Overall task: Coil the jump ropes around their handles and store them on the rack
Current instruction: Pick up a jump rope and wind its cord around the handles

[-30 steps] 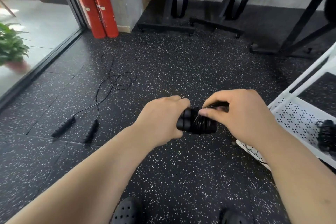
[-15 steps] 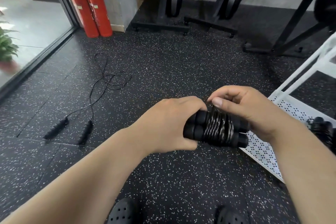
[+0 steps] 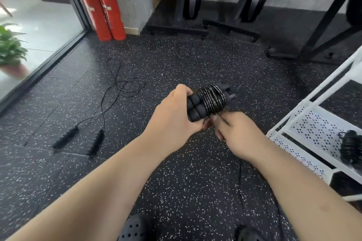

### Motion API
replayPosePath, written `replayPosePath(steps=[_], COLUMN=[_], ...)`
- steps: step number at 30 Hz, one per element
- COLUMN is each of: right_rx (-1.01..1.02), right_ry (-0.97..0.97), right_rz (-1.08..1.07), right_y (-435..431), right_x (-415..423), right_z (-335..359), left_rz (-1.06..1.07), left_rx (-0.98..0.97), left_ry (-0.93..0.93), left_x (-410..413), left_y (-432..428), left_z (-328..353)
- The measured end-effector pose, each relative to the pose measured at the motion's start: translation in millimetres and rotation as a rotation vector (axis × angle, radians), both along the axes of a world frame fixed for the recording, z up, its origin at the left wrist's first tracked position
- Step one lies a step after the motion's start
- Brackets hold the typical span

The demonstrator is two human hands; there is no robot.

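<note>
My left hand (image 3: 174,115) grips the near end of a pair of black foam handles with a jump rope coiled around them (image 3: 211,100), tilted up to the right. My right hand (image 3: 237,133) sits just below the coil, fingers curled and pinching at its underside; what they pinch is hidden. A second jump rope (image 3: 101,111) lies uncoiled on the floor to the left, its two handles side by side. A coiled rope (image 3: 350,148) lies on the white rack's perforated shelf (image 3: 313,133) at the right.
Two red fire extinguishers (image 3: 103,10) stand by the wall at the back left. Black equipment stands (image 3: 190,2) line the back wall. A glass wall with a potted plant (image 3: 9,49) behind it runs along the left. My black shoes (image 3: 135,229) show at the bottom.
My right hand has dropped from the top of the coil to its underside. The bundle has tilted upward to the right in my left hand.
</note>
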State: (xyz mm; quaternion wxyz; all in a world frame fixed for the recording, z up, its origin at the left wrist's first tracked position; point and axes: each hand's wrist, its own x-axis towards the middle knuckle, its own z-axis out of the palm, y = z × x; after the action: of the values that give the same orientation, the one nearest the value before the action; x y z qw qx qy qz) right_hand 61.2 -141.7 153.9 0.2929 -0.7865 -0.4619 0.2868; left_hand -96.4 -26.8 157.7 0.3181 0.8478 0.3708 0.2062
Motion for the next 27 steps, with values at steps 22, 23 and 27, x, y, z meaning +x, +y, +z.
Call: replayPosePath(steps=[22,23,27], right_rx=[0.069,0.059,0.055], right_ry=[-0.249,-0.209,-0.112], right_rz=[0.117,0.119,0.151], right_y=[-25,-25,-24], right_x=[37,40,50], right_z=[38,39,35], left_rz=[-0.443,-0.464,-0.518], left_rx=[0.382,0.373,0.340], left_ry=[0.292,0.290,0.288], left_x=[3,3,4], left_y=[-11,-11,-14], left_z=[-4,-3,0])
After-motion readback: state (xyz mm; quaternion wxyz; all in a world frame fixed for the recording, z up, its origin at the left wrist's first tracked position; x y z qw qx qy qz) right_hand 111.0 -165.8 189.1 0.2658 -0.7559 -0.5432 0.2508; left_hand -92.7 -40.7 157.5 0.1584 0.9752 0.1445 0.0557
